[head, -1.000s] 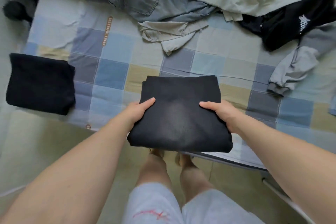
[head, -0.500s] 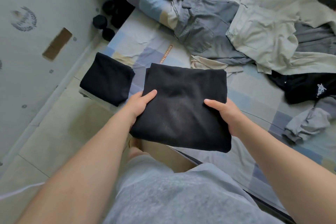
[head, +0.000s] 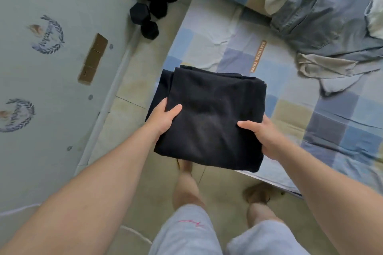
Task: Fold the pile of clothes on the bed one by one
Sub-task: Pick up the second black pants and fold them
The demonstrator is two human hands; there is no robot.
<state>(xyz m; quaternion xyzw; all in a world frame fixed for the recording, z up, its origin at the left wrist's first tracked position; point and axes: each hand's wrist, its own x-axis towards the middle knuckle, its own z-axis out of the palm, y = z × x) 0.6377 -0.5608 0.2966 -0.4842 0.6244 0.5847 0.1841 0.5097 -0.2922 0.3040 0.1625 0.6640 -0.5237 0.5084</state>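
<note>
Folded black garment gripped at opposite sides between left hand, right hand.

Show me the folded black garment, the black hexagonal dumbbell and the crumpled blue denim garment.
folded black garment [head: 211, 109], head view, centre of its top face.
black hexagonal dumbbell [head: 139, 13], head view, its upper hexagonal end.
crumpled blue denim garment [head: 315, 18], head view, middle of the heap.
</note>
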